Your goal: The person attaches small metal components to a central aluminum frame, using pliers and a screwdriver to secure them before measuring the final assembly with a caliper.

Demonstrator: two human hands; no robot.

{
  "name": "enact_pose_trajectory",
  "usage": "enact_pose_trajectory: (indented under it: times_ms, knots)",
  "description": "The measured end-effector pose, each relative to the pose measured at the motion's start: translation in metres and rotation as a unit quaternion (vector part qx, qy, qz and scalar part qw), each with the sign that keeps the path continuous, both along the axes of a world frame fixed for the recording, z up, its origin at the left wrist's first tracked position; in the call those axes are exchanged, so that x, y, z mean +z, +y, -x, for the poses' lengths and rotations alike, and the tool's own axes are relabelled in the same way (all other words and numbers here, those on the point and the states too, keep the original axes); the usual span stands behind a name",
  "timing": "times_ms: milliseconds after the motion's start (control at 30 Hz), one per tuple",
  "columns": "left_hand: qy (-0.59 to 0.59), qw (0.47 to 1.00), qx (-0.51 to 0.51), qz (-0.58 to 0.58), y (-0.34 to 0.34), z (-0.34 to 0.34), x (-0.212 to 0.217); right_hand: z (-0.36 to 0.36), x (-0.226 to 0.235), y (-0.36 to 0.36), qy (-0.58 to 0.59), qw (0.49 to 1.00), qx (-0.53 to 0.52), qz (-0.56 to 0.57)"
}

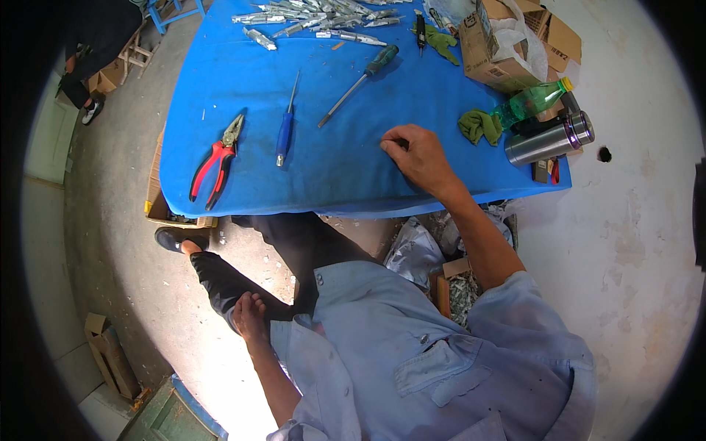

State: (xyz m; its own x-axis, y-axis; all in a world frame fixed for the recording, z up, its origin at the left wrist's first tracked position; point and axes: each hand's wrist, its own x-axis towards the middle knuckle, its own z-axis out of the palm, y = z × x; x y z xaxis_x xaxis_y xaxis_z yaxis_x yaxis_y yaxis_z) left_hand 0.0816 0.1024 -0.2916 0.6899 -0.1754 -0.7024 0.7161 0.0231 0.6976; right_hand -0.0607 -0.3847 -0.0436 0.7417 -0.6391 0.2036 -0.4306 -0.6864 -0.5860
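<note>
My right hand [418,158] rests on the blue-covered table [346,173] near its front edge. Its fingers are curled in, and nothing shows between them. Down on my thigh lies my left hand [250,317], palm partly up, fingers loosely bent and apart, with nothing in it. Closest to the right hand on the table is a screwdriver with a green handle [382,59], its shaft slanting toward me. Left of it lies a blue-handled screwdriver [284,136], tip away from me. Farther left are red-and-black pliers [218,162] with their handles spread.
Many metal parts [316,18] are heaped at the table's far side. To the right stand an open cardboard box [496,55], a green bottle [533,101], a steel flask [548,140] and a green cloth [479,126]. Another person [95,44] sits at the far left.
</note>
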Motion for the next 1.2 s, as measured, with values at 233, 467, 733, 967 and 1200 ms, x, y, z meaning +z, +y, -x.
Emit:
enact_pose_trajectory:
  times_ms: [233,467,733,967,1200]
  knots:
    - [0.0,1.0,0.005,0.01,0.001,-0.001,0.0,0.003,-0.007,-0.006,0.025,0.997,-0.016,0.065]
    - [-0.005,1.0,0.0,0.007,-0.002,0.0,-0.001,0.008,-0.006,-0.009,0.055,0.991,-0.011,0.117]
    - [-0.01,1.0,-0.009,0.02,0.002,-0.004,-0.01,0.062,0.035,-0.013,0.027,0.994,-0.087,-0.052]
    - [0.009,0.999,-0.035,-0.003,0.002,-0.013,-0.002,0.216,0.034,-0.011,0.061,0.965,-0.211,-0.143]
    - [0.023,0.997,-0.072,-0.002,-0.003,-0.022,-0.009,0.452,-0.074,0.03,0.529,0.767,-0.358,-0.055]
